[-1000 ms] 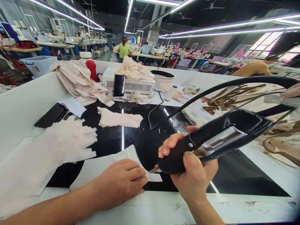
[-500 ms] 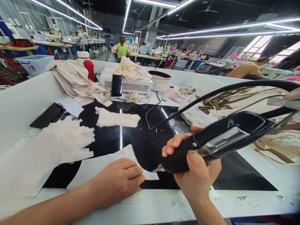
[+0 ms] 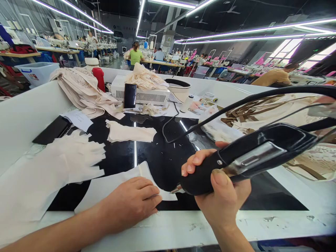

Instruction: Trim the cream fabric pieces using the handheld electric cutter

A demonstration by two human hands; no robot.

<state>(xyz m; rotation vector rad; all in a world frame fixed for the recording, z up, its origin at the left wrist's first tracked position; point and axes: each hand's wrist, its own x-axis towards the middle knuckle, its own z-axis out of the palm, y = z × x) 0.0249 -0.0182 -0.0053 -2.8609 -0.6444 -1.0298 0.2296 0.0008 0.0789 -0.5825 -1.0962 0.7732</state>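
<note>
My left hand (image 3: 135, 197) lies on a white cloth piece (image 3: 105, 192), its fingers bent slightly and side by side, pressing the cloth to the black board (image 3: 168, 168). The left thumb is mostly hidden. My right hand (image 3: 223, 196) is wrapped round a black corded handheld tool (image 3: 252, 154) with a silver lever along its side. The tool's narrow metal tip (image 3: 177, 189) points left and meets the right end of the cloth, just beside my left fingers. Whether the tip presses on the cloth I cannot tell.
A fringed white cloth stack (image 3: 70, 157) lies at the left, a small cream cloth pile (image 3: 131, 133) behind. A phone (image 3: 130, 96) leans on a vented white box (image 3: 154, 96). The tool's thick cable (image 3: 236, 101) arches right, near brown-strapped fabric (image 3: 283, 108). Other people sit farther back.
The rear of the tool has tilted slightly to the right, and my right thumb has shifted a little with it. My left hand and the cloth look nearly unchanged.
</note>
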